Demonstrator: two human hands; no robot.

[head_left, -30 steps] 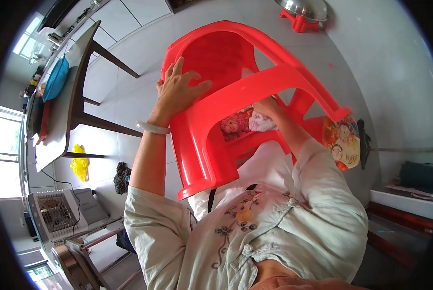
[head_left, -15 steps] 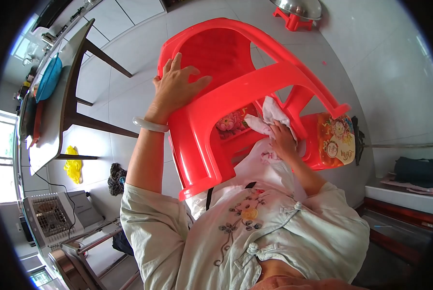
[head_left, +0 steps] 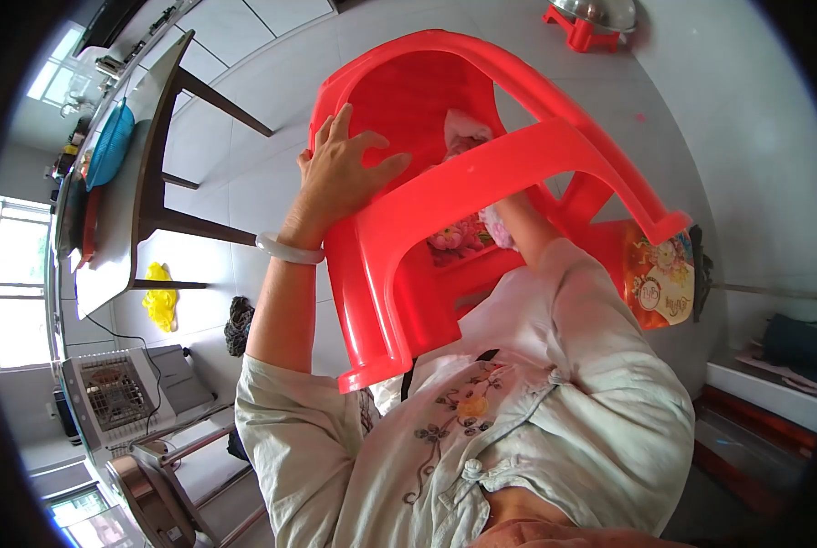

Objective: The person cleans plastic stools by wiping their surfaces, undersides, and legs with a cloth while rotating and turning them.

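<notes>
A red plastic chair (head_left: pixel 481 173) lies tilted in front of my lap, with a flower picture (head_left: pixel 459 239) on one panel. My left hand (head_left: pixel 345 173), with a pale bangle at the wrist, rests on the chair's left edge, fingers spread and thumb apart. Reaching beneath the curved red bar, my right hand (head_left: pixel 469 144) presses a whitish-pink cloth (head_left: pixel 464 123) against the inner side of the chair. The bar hides part of that hand and forearm. More pinkish cloth (head_left: pixel 498 228) shows beside the right wrist.
A red stool with a flower-printed top (head_left: pixel 659 274) stands at the right. Upper right, a metal basin (head_left: pixel 600 11) sits on a small red stool (head_left: pixel 580 36). A table (head_left: pixel 157 155) with a blue basket (head_left: pixel 112 146), a yellow cloth (head_left: pixel 160 297) and a heater (head_left: pixel 112 397) are left.
My right hand has moved up and left with the cloth, from the lower opening to the chair's inner side behind the bar. My left hand stays on the edge.
</notes>
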